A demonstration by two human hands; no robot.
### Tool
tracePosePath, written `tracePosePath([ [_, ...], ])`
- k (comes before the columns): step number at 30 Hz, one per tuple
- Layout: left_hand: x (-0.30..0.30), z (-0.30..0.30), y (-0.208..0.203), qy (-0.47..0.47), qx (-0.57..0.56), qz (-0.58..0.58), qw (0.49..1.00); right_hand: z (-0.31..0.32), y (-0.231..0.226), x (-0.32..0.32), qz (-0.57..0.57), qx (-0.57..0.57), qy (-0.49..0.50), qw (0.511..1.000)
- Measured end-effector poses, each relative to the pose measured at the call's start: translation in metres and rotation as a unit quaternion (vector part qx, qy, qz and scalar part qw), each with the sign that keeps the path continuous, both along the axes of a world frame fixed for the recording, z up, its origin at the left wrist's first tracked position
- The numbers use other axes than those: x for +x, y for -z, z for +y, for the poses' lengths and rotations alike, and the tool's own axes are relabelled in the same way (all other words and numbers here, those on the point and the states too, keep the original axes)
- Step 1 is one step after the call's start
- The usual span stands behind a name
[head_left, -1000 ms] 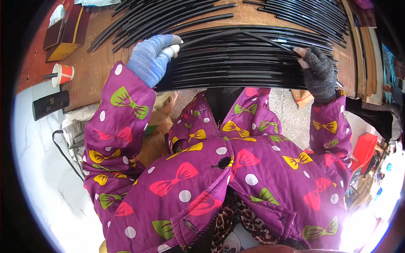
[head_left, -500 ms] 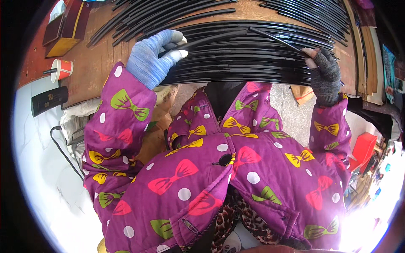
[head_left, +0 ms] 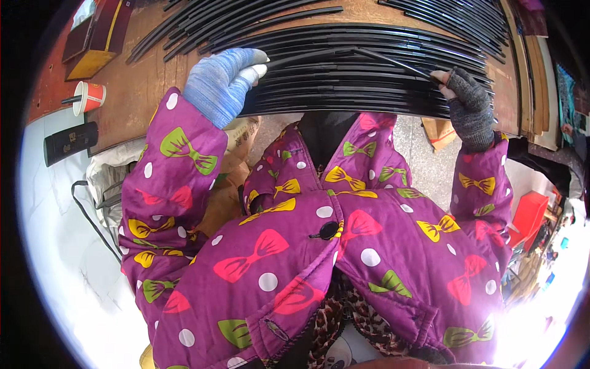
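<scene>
My left hand (head_left: 216, 85), in a light blue glove, pinches the left end of a black tube (head_left: 310, 56) between thumb and fingers. A thinner black rod (head_left: 393, 64) slants down to the right, its far end in the fingertips of my right hand (head_left: 471, 106), which wears a dark grey fingerless glove. The tube and the rod meet at a shallow angle between my hands; whether one sits inside the other I cannot tell. Below them a row of black tubes (head_left: 344, 89) lies side by side along the table's near edge.
More black tubes (head_left: 246, 24) lie at the back left of the brown table (head_left: 132, 117), and another bundle (head_left: 455, 27) at the back right. On the left are a dark box (head_left: 98, 37), a red-and-white paper cup (head_left: 92, 97) and a black case (head_left: 70, 142). Wooden strips (head_left: 538, 92) stand at the right.
Both hands have shifted slightly toward the left, and the meeting point of tube and rod has dropped a little nearer to me. Both hands keep their grip.
</scene>
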State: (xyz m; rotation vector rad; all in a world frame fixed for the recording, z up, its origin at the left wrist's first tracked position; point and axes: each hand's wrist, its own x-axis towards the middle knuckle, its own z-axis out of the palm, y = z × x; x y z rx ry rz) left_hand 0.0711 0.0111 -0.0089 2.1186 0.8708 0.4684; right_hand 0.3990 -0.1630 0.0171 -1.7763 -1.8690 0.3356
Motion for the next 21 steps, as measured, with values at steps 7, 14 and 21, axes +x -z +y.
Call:
tracePosePath([
  [7,-0.002,-0.002,0.000,-0.015,-0.043,0.029,0.999,-0.002,-0.007,-0.009,0.024,-0.072,0.016,0.997],
  [14,-0.002,-0.003,-0.002,-0.022,-0.030,0.029,0.999,-0.008,0.002,-0.004,0.067,-0.070,0.035,0.995],
  [21,-0.002,-0.006,-0.003,-0.026,-0.028,0.038,0.999,-0.007,0.006,-0.007,0.075,-0.061,0.035,0.995],
])
